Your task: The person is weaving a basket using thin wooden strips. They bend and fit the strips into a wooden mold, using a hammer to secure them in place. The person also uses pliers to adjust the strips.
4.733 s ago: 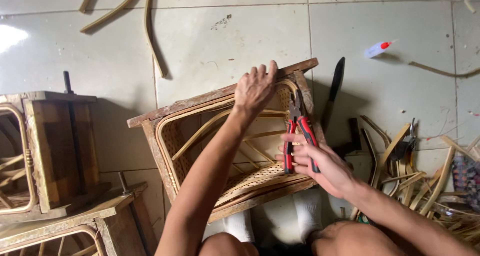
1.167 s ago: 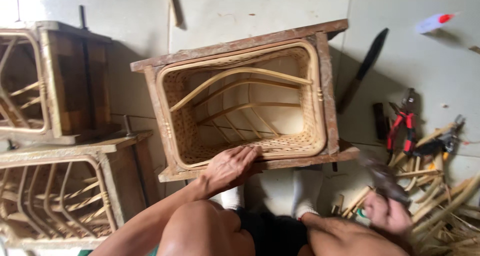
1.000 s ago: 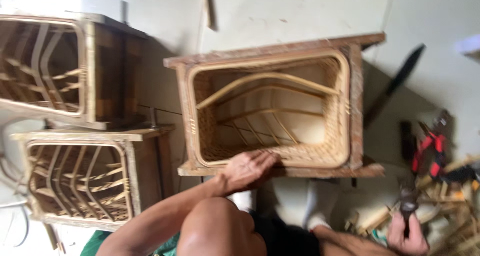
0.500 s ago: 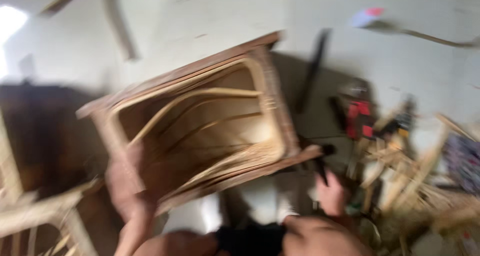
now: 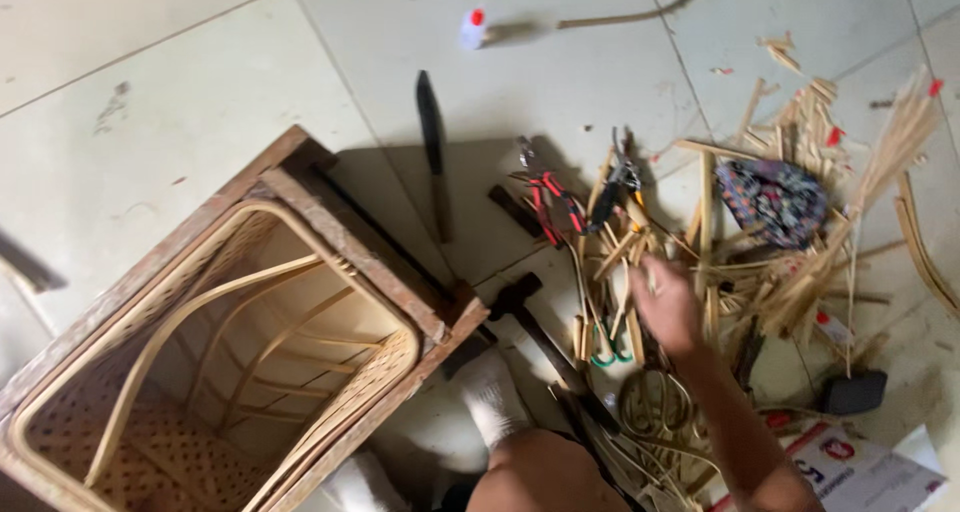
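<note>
— On the tiled floor, right side?
— Right hand (image 5: pixel 665 310) blurred over a pile of split cane strips (image 5: pixel 640 262); finger state unclear. Hammer (image 5: pixel 545 337) lies beside it.
— Left?
— Woven box (image 5: pixel 230 342), rough wooden rim, bent ribs inside.

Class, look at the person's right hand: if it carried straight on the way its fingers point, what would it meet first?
Probably the loose cane offcuts just beyond the right hand, then the red-handled pliers; depth is uncertain.
</note>
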